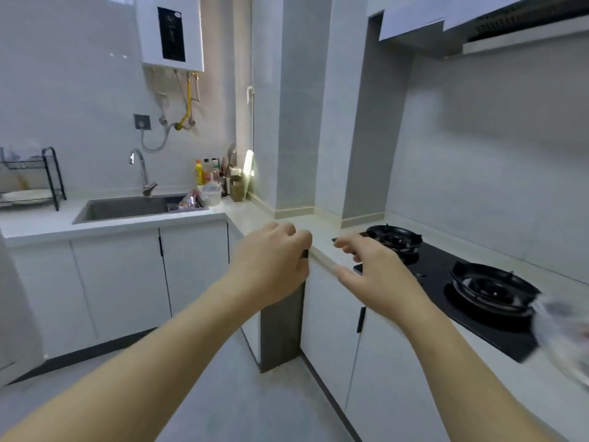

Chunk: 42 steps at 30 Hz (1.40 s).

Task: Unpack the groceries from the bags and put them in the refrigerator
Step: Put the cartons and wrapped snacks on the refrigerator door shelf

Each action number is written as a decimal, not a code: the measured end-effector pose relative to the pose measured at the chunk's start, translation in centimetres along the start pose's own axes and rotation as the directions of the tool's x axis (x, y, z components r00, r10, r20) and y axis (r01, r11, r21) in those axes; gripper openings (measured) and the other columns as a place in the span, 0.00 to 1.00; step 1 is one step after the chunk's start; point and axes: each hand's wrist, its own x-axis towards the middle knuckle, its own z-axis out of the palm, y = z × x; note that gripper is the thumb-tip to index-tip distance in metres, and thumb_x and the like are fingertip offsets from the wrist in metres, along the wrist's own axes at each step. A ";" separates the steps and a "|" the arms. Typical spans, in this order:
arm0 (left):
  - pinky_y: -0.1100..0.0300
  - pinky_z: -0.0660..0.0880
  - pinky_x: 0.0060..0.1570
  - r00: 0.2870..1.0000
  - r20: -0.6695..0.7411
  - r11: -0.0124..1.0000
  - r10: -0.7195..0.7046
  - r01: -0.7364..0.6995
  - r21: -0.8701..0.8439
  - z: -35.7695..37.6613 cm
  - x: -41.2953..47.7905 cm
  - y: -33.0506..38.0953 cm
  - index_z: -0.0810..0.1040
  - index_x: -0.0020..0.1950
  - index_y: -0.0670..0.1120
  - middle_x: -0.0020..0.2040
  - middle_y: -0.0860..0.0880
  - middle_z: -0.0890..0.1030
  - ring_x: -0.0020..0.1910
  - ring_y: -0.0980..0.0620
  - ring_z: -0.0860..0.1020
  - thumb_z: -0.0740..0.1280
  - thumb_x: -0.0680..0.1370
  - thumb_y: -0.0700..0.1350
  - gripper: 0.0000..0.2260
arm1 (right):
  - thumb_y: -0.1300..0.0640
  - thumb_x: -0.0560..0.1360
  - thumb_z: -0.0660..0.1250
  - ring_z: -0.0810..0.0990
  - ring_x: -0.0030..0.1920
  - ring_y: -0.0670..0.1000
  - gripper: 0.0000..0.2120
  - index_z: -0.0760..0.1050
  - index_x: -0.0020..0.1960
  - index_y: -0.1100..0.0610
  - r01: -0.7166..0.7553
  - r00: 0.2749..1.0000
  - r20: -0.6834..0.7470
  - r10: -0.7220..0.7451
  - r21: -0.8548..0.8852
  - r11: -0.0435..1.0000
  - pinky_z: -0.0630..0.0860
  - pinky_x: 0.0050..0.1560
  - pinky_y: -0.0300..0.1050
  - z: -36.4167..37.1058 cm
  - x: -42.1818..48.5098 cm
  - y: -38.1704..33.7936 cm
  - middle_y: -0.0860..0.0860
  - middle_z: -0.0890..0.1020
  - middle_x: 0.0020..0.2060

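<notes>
Left hand point(271, 263) centre frame, fingers curled at table point(251, 215) edge; can't tell if it grips anything. Right hand point(369, 272) half-open, empty, beside stove point(436, 266).

Sink point(127, 208), dish rack point(54, 173) and black gas hob point(438, 266) sit along the white counter point(251, 215).
</notes>
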 end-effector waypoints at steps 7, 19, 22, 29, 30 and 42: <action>0.57 0.76 0.50 0.987 0.115 0.982 0.111 -0.091 -0.164 9.3 4.1 9.3 0.70 0.64 0.52 0.59 0.52 0.75 0.56 0.52 0.72 0.60 0.79 0.51 0.14 | 0.53 0.76 0.61 0.72 0.57 0.48 0.16 0.68 0.63 0.46 -0.242 0.969 0.024 0.246 -0.116 0.963 0.73 0.54 0.47 -2.4 -4.3 11.2 0.46 0.73 0.59; 0.56 0.74 0.48 0.905 0.141 0.859 0.401 -0.318 -0.402 19.8 11.3 23.1 0.72 0.62 0.49 0.56 0.51 0.75 0.57 0.49 0.72 0.60 0.78 0.49 0.13 | 0.55 0.75 0.62 0.71 0.58 0.46 0.15 0.70 0.62 0.48 -0.543 0.840 -0.087 0.536 -0.165 0.824 0.69 0.51 0.41 -6.6 -8.9 24.8 0.43 0.72 0.56; 0.57 0.73 0.45 0.880 0.128 0.816 0.457 -0.358 -0.454 22.5 13.8 25.5 0.73 0.60 0.49 0.53 0.51 0.75 0.54 0.48 0.73 0.60 0.77 0.48 0.12 | 0.55 0.75 0.62 0.71 0.54 0.46 0.15 0.70 0.62 0.48 -0.609 0.793 -0.130 0.595 -0.175 0.773 0.67 0.49 0.40 -7.3 -8.6 27.7 0.44 0.73 0.57; 0.59 0.72 0.44 0.798 0.074 0.689 0.598 -0.465 -0.557 28.2 20.7 29.7 0.72 0.62 0.49 0.54 0.51 0.75 0.54 0.50 0.72 0.59 0.77 0.49 0.14 | 0.55 0.75 0.62 0.72 0.59 0.47 0.16 0.70 0.63 0.49 -0.753 0.657 -0.208 0.724 -0.134 0.645 0.71 0.55 0.43 -8.3 -6.0 33.8 0.46 0.74 0.59; 0.58 0.72 0.44 0.785 0.073 0.674 0.615 -0.474 -0.567 28.7 21.4 30.1 0.72 0.62 0.49 0.54 0.51 0.75 0.54 0.50 0.72 0.59 0.77 0.49 0.14 | 0.55 0.75 0.63 0.72 0.59 0.47 0.16 0.70 0.63 0.49 -0.767 0.640 -0.215 0.738 -0.122 0.630 0.70 0.56 0.42 -8.3 -5.8 34.5 0.45 0.74 0.59; 0.60 0.71 0.50 0.666 0.088 0.500 0.741 -0.459 -0.735 35.8 26.3 36.9 0.73 0.61 0.50 0.56 0.51 0.74 0.56 0.51 0.72 0.60 0.77 0.46 0.13 | 0.57 0.74 0.64 0.74 0.58 0.49 0.14 0.73 0.59 0.51 -0.906 0.407 -0.337 0.849 -0.032 0.422 0.69 0.56 0.41 -8.8 -8.0 43.1 0.48 0.75 0.54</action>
